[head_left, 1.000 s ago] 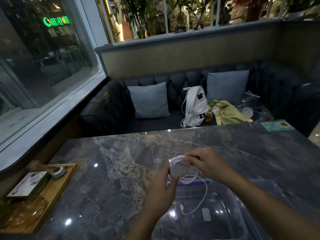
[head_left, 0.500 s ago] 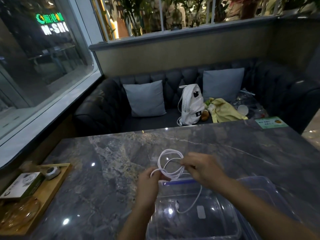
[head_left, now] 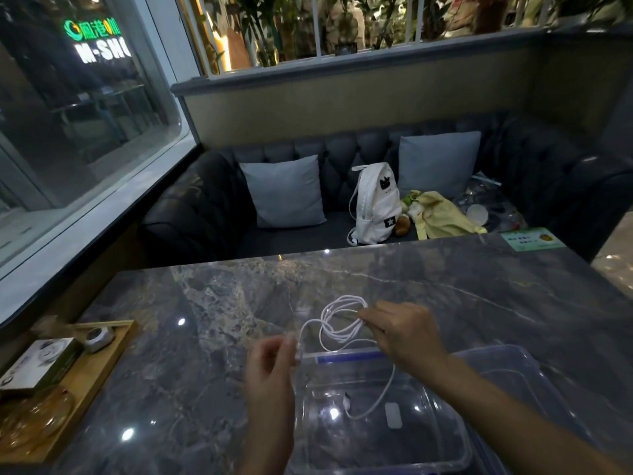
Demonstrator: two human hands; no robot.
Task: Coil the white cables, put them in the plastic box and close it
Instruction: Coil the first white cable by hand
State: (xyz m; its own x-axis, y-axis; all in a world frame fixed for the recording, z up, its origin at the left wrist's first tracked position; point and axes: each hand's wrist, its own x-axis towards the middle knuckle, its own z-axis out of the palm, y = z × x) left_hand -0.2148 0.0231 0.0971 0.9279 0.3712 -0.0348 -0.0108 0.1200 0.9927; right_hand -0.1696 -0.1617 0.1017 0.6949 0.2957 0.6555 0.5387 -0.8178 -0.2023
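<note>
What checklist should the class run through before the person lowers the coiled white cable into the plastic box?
1. Coil gripped: ok. The right hand pinches the loops of the white cable.
2. Loose end controlled: ok. The left hand holds one end.
3. Cable fully coiled: not ok. A tail hangs down into the plastic box.
4. Box open: ok. Its lid lies beside it.
5. Room inside the box: ok, only the tail is in it.
6. Other cables waiting: cannot tell.
</note>
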